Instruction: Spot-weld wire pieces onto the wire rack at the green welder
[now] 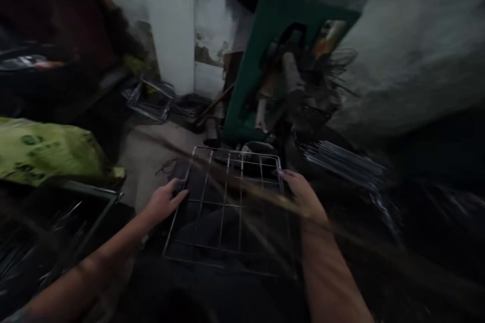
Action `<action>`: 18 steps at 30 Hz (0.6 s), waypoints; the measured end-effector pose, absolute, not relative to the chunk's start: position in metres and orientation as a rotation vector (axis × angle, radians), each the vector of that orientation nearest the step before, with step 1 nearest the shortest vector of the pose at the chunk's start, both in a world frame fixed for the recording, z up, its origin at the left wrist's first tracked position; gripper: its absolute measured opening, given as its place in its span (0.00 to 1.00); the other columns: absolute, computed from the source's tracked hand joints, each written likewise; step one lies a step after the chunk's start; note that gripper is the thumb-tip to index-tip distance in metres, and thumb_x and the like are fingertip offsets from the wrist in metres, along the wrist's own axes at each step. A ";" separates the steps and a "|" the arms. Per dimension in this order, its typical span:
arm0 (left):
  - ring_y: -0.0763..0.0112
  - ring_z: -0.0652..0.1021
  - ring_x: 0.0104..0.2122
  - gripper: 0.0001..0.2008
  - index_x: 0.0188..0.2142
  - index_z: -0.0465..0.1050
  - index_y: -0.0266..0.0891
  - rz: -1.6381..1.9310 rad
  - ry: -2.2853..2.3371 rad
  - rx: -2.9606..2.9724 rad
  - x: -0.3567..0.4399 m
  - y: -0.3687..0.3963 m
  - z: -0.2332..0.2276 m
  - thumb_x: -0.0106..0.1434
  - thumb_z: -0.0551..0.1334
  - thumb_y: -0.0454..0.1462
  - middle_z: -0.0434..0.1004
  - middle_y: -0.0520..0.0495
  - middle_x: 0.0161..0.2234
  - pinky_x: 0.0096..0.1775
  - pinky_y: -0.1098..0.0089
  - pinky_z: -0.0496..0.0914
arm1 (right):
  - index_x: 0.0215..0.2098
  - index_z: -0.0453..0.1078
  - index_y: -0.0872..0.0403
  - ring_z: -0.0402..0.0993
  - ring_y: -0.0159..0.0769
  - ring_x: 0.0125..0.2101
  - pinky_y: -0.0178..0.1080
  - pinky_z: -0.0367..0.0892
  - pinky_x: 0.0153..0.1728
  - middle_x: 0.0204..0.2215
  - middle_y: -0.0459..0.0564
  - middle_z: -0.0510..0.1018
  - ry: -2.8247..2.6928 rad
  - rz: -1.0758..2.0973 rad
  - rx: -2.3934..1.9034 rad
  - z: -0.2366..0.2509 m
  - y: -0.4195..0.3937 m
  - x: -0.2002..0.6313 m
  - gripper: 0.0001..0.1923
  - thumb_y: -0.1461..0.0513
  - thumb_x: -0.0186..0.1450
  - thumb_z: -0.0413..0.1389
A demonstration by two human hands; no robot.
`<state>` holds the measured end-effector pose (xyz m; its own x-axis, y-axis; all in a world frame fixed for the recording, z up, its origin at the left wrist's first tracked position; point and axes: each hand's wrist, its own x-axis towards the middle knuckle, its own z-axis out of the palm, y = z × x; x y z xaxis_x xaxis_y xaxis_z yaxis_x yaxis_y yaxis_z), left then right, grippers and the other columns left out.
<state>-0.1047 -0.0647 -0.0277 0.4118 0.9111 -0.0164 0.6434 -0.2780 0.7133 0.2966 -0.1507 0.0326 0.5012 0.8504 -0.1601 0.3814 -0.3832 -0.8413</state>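
A wire grid rack [224, 205] lies tilted over my lap, its far edge toward the green machine. My left hand [163, 201] grips the left side wire, with the thumb over the top. On the opposite side my right hand [306, 196] is closed on the rack near its far right corner. Blurred strands pass in front of the camera and across part of the rack. Its near right part fades into the dark.
Ahead stands a green machine [290, 7] with rod-like parts. Bundled wires [341, 159] lie to the right. On the left are a yellow-green bag [56, 149] and a dark container with a metal rim [99, 212]. Wire frames [153, 103] rest on the floor behind.
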 end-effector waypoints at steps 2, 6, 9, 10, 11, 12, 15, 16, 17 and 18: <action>0.59 0.79 0.37 0.22 0.43 0.71 0.40 0.515 1.316 2.030 -0.105 -0.058 -0.030 0.59 0.57 0.53 0.80 0.44 0.37 0.40 0.65 0.71 | 0.28 0.72 0.56 0.74 0.40 0.29 0.41 0.68 0.32 0.26 0.54 0.78 -0.871 0.848 -1.907 0.026 -0.142 0.300 0.18 0.50 0.51 0.56; 0.58 0.79 0.38 0.23 0.41 0.72 0.39 0.496 1.301 2.025 -0.105 -0.046 -0.027 0.58 0.58 0.55 0.79 0.44 0.37 0.41 0.63 0.71 | 0.28 0.69 0.55 0.73 0.39 0.27 0.40 0.67 0.31 0.22 0.49 0.76 -0.752 0.819 -1.816 0.015 -0.141 0.298 0.23 0.48 0.42 0.61; 0.52 0.77 0.44 0.25 0.42 0.74 0.39 0.655 1.360 1.995 -0.094 -0.030 -0.017 0.53 0.63 0.54 0.78 0.41 0.42 0.47 0.59 0.70 | 0.30 0.70 0.55 0.73 0.39 0.28 0.40 0.68 0.33 0.23 0.49 0.76 -0.724 0.803 -1.743 0.024 -0.158 0.289 0.25 0.47 0.41 0.62; 0.50 0.75 0.47 0.26 0.41 0.75 0.39 0.714 1.343 1.954 -0.086 -0.023 -0.013 0.50 0.65 0.54 0.77 0.40 0.43 0.49 0.58 0.69 | 0.33 0.71 0.56 0.74 0.39 0.30 0.40 0.68 0.34 0.25 0.49 0.77 -0.729 0.799 -1.715 0.029 -0.166 0.287 0.26 0.47 0.42 0.63; 0.49 0.75 0.48 0.26 0.40 0.76 0.38 0.760 1.299 1.878 -0.077 -0.017 -0.008 0.49 0.67 0.54 0.77 0.39 0.44 0.50 0.57 0.68 | 0.36 0.72 0.56 0.74 0.39 0.31 0.40 0.68 0.35 0.27 0.50 0.78 -0.744 0.803 -1.686 0.035 -0.175 0.288 0.27 0.47 0.45 0.63; 0.49 0.75 0.48 0.26 0.40 0.76 0.37 0.792 1.227 1.759 -0.066 -0.011 -0.003 0.47 0.68 0.53 0.77 0.39 0.44 0.50 0.57 0.69 | 0.40 0.72 0.55 0.75 0.39 0.33 0.40 0.69 0.37 0.30 0.51 0.79 -0.769 0.819 -1.661 0.040 -0.185 0.291 0.28 0.47 0.48 0.63; 0.53 0.78 0.43 0.25 0.40 0.74 0.37 0.859 0.949 1.268 -0.032 -0.006 0.006 0.47 0.70 0.51 0.79 0.41 0.42 0.45 0.58 0.73 | 0.52 0.69 0.53 0.76 0.38 0.36 0.38 0.70 0.38 0.39 0.51 0.80 -0.832 0.805 -1.907 0.040 -0.214 0.323 0.26 0.48 0.61 0.55; 0.55 0.79 0.41 0.24 0.40 0.74 0.37 0.873 0.869 1.122 -0.022 -0.008 0.007 0.48 0.71 0.49 0.80 0.42 0.41 0.44 0.58 0.74 | 0.53 0.68 0.52 0.76 0.37 0.37 0.38 0.70 0.38 0.40 0.52 0.79 -0.815 0.750 -2.115 0.033 -0.224 0.338 0.24 0.49 0.64 0.52; 0.57 0.80 0.40 0.22 0.39 0.73 0.37 0.881 0.804 1.008 -0.015 -0.011 0.006 0.48 0.72 0.46 0.80 0.43 0.41 0.43 0.58 0.75 | 0.53 0.69 0.53 0.77 0.37 0.38 0.37 0.70 0.39 0.40 0.52 0.79 -0.760 0.641 -2.392 0.023 -0.234 0.354 0.22 0.51 0.67 0.49; 0.57 0.80 0.40 0.20 0.38 0.73 0.37 0.874 0.753 0.925 -0.009 -0.014 0.004 0.49 0.72 0.44 0.80 0.43 0.40 0.42 0.59 0.75 | 0.51 0.70 0.56 0.77 0.39 0.39 0.39 0.70 0.40 0.40 0.55 0.79 -0.675 0.553 -2.601 0.011 -0.244 0.369 0.20 0.55 0.67 0.50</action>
<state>-0.0090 -0.0138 0.0043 0.4475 0.8777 -0.1716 -0.2988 0.3276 0.8963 0.3694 -0.2441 0.0111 0.8058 0.5261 -0.2719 0.3699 -0.8056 -0.4628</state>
